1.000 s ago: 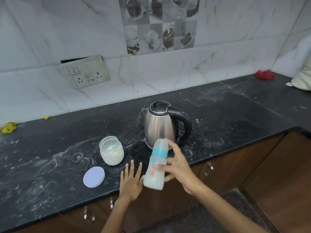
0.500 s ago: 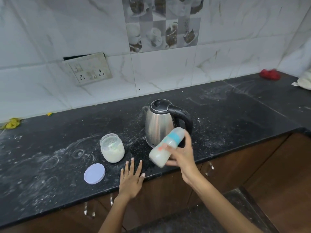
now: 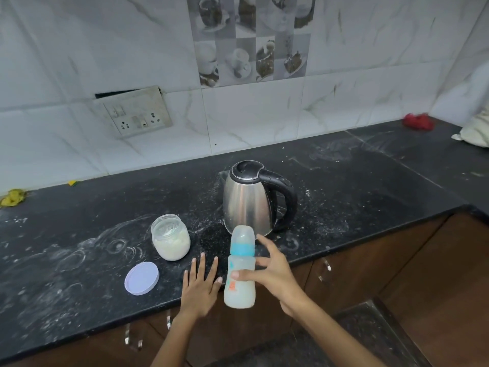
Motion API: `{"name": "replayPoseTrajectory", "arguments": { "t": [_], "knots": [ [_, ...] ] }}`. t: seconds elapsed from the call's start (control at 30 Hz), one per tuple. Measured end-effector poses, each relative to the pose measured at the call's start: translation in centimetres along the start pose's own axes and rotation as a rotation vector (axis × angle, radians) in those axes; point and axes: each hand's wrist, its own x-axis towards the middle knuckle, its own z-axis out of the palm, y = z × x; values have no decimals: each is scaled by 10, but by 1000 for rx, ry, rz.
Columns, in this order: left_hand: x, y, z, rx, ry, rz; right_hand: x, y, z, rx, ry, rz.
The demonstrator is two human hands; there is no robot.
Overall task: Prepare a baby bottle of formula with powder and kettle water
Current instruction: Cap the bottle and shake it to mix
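Note:
My right hand (image 3: 275, 274) grips a baby bottle (image 3: 240, 268) with a blue collar and clear cap, held upright in the air over the counter's front edge; milky liquid fills its lower part. Flat on the black counter (image 3: 79, 260), just left of the bottle, lies my left hand (image 3: 201, 284) with fingers spread. A steel kettle (image 3: 248, 200) with a black lid and handle stands behind the bottle. To the left sits an open glass jar of white powder (image 3: 171, 238), its pale round lid (image 3: 142, 278) lying in front of it.
Powder is smeared across the counter. A switch and socket plate (image 3: 137, 115) hangs on the tiled wall. A red cloth (image 3: 418, 121) and a pale bag (image 3: 476, 131) lie at the far right, yellow scraps (image 3: 12, 197) at the far left. Brown cabinets stand below.
The bottle went from upright to tilted with its cap to the upper right, and is now upright again and lower. My left hand stayed flat on the counter.

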Motion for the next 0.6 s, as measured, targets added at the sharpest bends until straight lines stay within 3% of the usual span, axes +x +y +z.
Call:
{"name": "replayPoseTrajectory", "arguments": {
  "t": [0.4, 0.6],
  "knots": [
    [-3, 3, -3, -35, -3, -20, 6, -9, -7, 487, -112, 248],
    [-3, 5, -5, -6, -12, -14, 4, -19, -11, 278, -125, 196]
  ]
}}
